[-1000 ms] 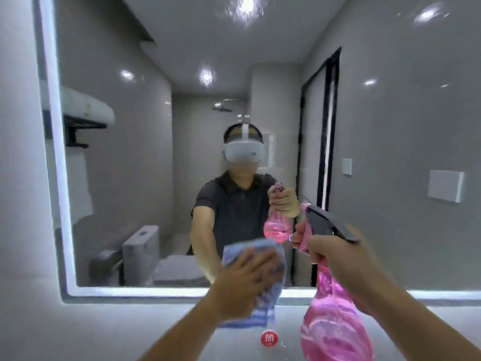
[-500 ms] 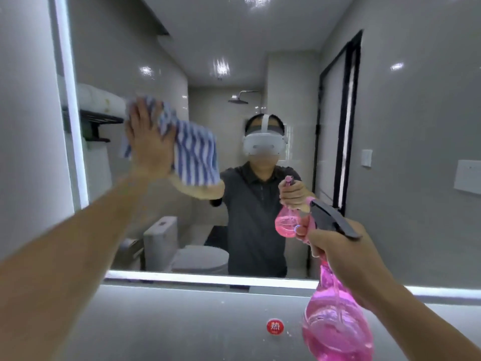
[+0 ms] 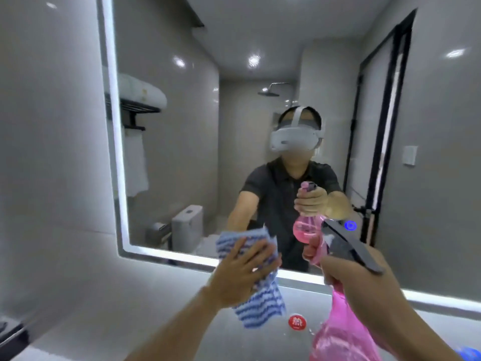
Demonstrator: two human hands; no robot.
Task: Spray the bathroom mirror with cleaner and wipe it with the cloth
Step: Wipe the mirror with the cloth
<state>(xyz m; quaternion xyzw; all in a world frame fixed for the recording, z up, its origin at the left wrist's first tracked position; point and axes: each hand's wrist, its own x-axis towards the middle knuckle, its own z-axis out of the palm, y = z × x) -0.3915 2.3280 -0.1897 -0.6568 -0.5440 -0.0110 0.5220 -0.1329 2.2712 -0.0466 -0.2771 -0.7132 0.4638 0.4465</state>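
Observation:
A large wall mirror point(image 3: 197, 105) with a lit white border fills the view. My left hand point(image 3: 242, 272) presses a blue-and-white striped cloth point(image 3: 260, 303) flat against the mirror's lower edge, left of centre. The cloth hangs down past the lit strip. My right hand point(image 3: 364, 287) grips the neck of a pink spray bottle point(image 3: 341, 332) with a dark grey trigger head point(image 3: 348, 246), held up at the lower right with the nozzle towards the glass. The mirror reflects the person, both hands and the bottle.
Grey tiled wall point(image 3: 52, 152) lies left of the mirror and below it. A round red sticker point(image 3: 296, 322) sits on the wall under the mirror. A small blue light point(image 3: 350, 225) glows on the glass. A dark shelf edge point(image 3: 10, 334) shows at the lower left.
My left hand has swept the cloth from the mirror's upper left down to its lower edge near centre. The right hand and bottle have stayed about where they were.

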